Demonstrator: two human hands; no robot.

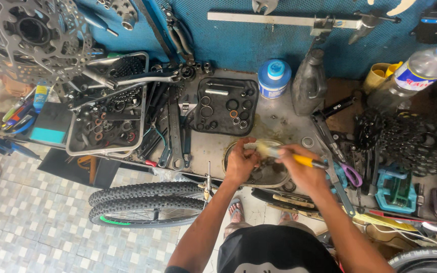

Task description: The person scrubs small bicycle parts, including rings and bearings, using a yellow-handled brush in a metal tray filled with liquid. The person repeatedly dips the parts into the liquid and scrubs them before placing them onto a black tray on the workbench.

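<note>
Head cam: left hand (239, 163) pinched on a small part, too blurred to ID, over round metal dish (228, 151) at workbench (279, 124) front edge. Right hand (299, 164) gripping yellow-handled brush (284, 154), bristles blurred beside left fingers. Black parts tray (224, 106) behind dish.

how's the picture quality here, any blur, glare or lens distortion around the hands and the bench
Head view: even daylight, no harsh shadows. The brush in the right hand smears at its bristle end from motion; the left hand is sharper. Wide-angle lens bends the workbench edges. Slight glare on the plastic bottle.
</note>
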